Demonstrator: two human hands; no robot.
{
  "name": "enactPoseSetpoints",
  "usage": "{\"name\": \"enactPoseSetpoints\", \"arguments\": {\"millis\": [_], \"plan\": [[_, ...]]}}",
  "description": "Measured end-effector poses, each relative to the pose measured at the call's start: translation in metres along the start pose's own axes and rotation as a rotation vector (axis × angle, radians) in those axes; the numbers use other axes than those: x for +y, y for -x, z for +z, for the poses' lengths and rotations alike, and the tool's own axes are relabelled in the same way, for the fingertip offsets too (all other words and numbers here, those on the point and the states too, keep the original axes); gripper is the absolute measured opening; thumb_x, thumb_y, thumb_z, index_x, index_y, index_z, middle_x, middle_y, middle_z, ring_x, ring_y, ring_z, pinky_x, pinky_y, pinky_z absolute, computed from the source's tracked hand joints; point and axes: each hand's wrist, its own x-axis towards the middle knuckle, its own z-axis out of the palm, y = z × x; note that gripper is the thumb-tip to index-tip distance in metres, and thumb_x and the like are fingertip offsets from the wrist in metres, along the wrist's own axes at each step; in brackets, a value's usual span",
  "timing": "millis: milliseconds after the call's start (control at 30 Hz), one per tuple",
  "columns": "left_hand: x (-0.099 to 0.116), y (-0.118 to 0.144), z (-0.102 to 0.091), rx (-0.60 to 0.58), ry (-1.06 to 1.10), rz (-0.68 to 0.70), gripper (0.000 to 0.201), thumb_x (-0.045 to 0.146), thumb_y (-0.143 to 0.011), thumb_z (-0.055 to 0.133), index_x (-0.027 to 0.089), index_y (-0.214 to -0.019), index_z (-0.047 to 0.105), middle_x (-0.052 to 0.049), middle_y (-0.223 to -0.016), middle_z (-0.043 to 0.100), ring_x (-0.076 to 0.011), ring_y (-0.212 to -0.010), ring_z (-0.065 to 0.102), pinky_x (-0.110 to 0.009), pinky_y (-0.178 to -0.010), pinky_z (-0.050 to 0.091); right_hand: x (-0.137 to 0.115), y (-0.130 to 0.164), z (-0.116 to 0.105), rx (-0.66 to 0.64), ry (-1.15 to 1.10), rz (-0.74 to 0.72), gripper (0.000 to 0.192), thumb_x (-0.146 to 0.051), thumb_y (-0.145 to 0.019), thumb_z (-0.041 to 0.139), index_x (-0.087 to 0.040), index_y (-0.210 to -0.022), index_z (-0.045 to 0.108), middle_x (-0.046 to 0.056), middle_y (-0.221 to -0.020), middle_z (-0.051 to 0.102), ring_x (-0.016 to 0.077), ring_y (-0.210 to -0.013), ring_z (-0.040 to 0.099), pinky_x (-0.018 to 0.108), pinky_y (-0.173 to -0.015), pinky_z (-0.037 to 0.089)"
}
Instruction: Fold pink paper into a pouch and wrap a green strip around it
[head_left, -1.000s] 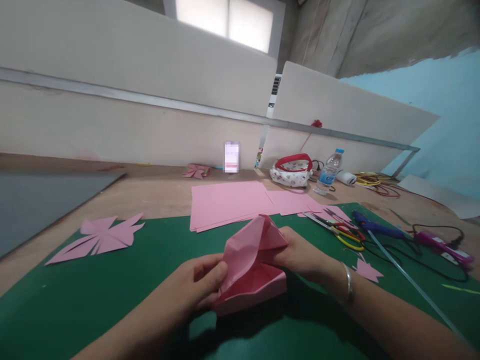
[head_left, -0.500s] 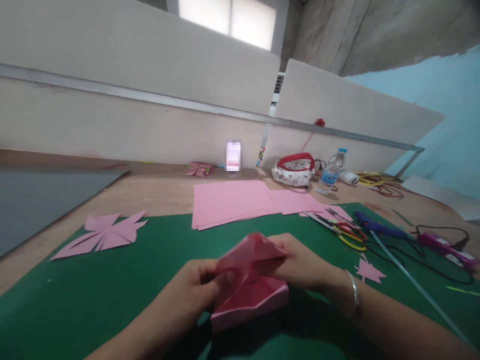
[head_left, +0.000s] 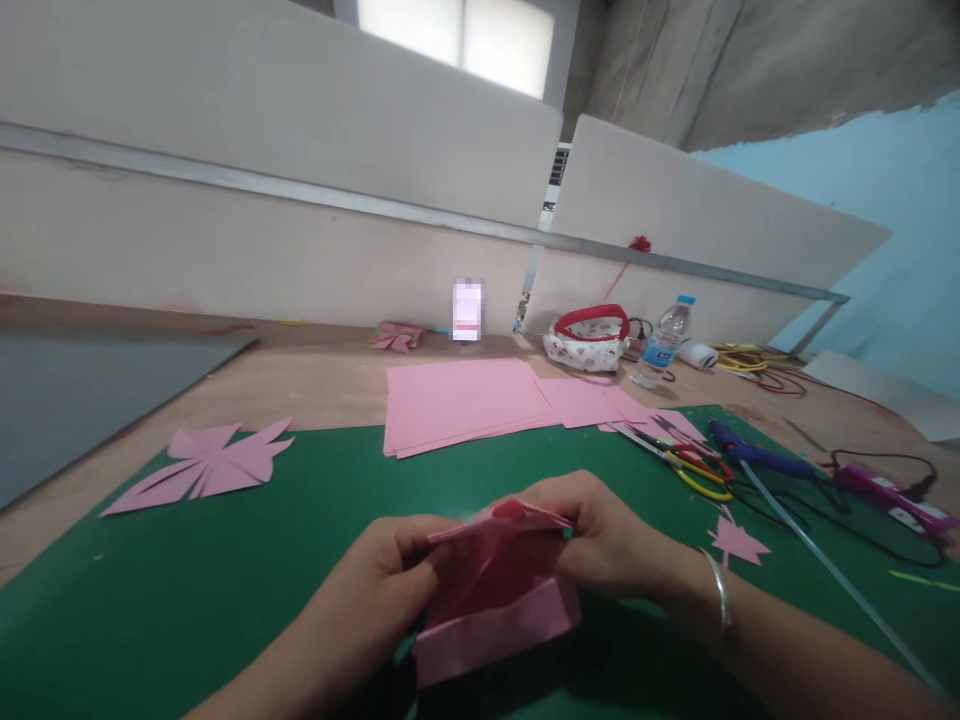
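Between my hands is a folded pink paper piece [head_left: 499,630], shaped like an open box with raised walls, held above the green mat. My left hand [head_left: 394,570] grips its left side, the thumb inside and the fingers partly hidden by the paper. My right hand [head_left: 600,530] pinches the upper right edge; several of its fingertips are hidden behind the fold. Beyond them lies a stack of pink paper sheets [head_left: 461,405]. A cut pink paper flower [head_left: 221,465] rests flat to the left, and a small pink paper cutout [head_left: 739,540] sits right of my right wrist.
Scissors [head_left: 701,475] with yellow and red handles lie at the right on the green cutting mat [head_left: 300,640], near a blue glue gun [head_left: 765,452] and its cable. Farther back stand a white pouch [head_left: 585,352], a water bottle [head_left: 664,345] and a phone [head_left: 467,310].
The folded paper has tipped so its far edge is lower and its front wall faces me more. My right hand has shifted slightly with it; both hands keep their grip.
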Motion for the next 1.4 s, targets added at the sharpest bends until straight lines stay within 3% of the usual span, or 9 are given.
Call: {"name": "enactPoseSetpoints", "arguments": {"millis": [133, 367, 567, 733, 833, 933, 1033, 1233, 1400], "plan": [[0.006, 0.001, 0.001, -0.013, -0.057, 0.035, 0.037, 0.047, -0.068, 0.068, 0.015, -0.086, 0.071, -0.002, -0.072, 0.066, -0.016, -0.065, 0.052, -0.025, -0.058, 0.036, 0.003, 0.0, 0.002, -0.008, 0.051, -0.023, 0.015, -0.018, -0.085, 0.065, -0.019, -0.094, 0.077, 0.002, -0.085, 0.071, 0.0124, -0.078, 0.063, 0.021, -0.07, 0.05], [0.007, 0.002, 0.005, 0.015, -0.122, -0.035, 0.012, 0.026, -0.06, 0.074, 0.017, -0.062, 0.066, 0.004, -0.061, 0.057, -0.0117, -0.06, 0.046, -0.022, -0.056, 0.034, 0.006, 0.001, 0.004, -0.078, 0.045, -0.036, 0.029, -0.015, -0.087, 0.063, -0.025, -0.114, 0.072, 0.004, -0.101, 0.073, 0.0143, -0.09, 0.067, 0.022, -0.078, 0.051], [-0.002, -0.005, -0.011, 0.062, -0.179, 0.017, 0.029, 0.023, -0.061, 0.07, 0.018, -0.089, 0.07, -0.005, -0.076, 0.074, -0.0205, -0.068, 0.064, -0.027, -0.06, 0.043, 0.002, 0.003, -0.003, -0.142, 0.098, -0.173, 0.053, -0.017, -0.079, 0.074, -0.026, -0.129, 0.061, 0.007, -0.117, 0.066, 0.018, -0.103, 0.062, 0.028, -0.089, 0.047], [-0.005, -0.008, -0.019, 0.089, -0.258, 0.072, 0.028, 0.022, -0.063, 0.062, 0.018, -0.09, 0.067, -0.003, -0.068, 0.071, -0.0163, -0.058, 0.058, -0.024, -0.052, 0.036, 0.002, 0.002, -0.005, -0.186, 0.149, -0.188, 0.038, -0.025, -0.08, 0.074, -0.022, -0.117, 0.07, 0.009, -0.12, 0.061, 0.0191, -0.106, 0.059, 0.03, -0.091, 0.045], [-0.006, -0.009, -0.018, 0.085, -0.29, 0.068, 0.03, 0.024, -0.065, 0.063, 0.019, -0.094, 0.067, -0.005, -0.074, 0.072, -0.0216, -0.068, 0.063, -0.027, -0.058, 0.04, 0.004, 0.002, -0.003, -0.167, 0.182, -0.174, 0.047, -0.027, -0.076, 0.078, -0.023, -0.122, 0.067, 0.009, -0.121, 0.061, 0.0195, -0.106, 0.059, 0.031, -0.092, 0.045], [-0.004, -0.006, -0.015, 0.069, -0.262, 0.064, 0.037, 0.02, -0.064, 0.06, 0.019, -0.101, 0.064, -0.005, -0.083, 0.073, -0.0241, -0.076, 0.066, -0.03, -0.065, 0.043, 0.007, 0.002, 0.0, -0.127, 0.261, -0.175, 0.051, -0.015, -0.078, 0.074, -0.023, -0.126, 0.063, 0.009, -0.119, 0.063, 0.0189, -0.105, 0.06, 0.03, -0.091, 0.046], [0.0, -0.002, -0.012, 0.069, -0.064, 0.026, 0.05, 0.018, -0.061, 0.06, 0.02, -0.111, 0.058, -0.003, -0.087, 0.072, -0.0218, -0.079, 0.065, -0.028, -0.067, 0.044, 0.011, 0.0, 0.002, -0.071, 0.275, -0.165, 0.048, -0.001, -0.078, 0.063, -0.02, -0.122, 0.067, 0.008, -0.109, 0.068, 0.0173, -0.098, 0.063, 0.027, -0.086, 0.048], [-0.004, -0.003, -0.012, 0.084, 0.219, -0.059, 0.057, 0.03, -0.064, 0.075, 0.02, -0.116, 0.056, -0.009, -0.103, 0.071, -0.0269, -0.092, 0.067, -0.036, -0.079, 0.048, 0.015, -0.004, 0.004, 0.116, 0.078, 0.015, 0.029, 0.0, -0.075, 0.059, -0.017, -0.09, 0.076, 0.004, -0.091, 0.071, 0.0152, -0.083, 0.065, 0.026, -0.074, 0.051], [-0.006, -0.007, -0.012, 0.008, 0.212, 0.0, 0.064, 0.059, -0.065, 0.076, 0.02, -0.114, 0.064, -0.012, -0.103, 0.073, -0.0267, -0.095, 0.066, -0.035, -0.083, 0.05, 0.011, -0.006, 0.006, 0.352, -0.043, 0.077, 0.014, -0.018, -0.079, 0.066, -0.017, -0.091, 0.075, 0.006, -0.093, 0.071, 0.017, -0.084, 0.065, 0.03, -0.073, 0.052]]}}
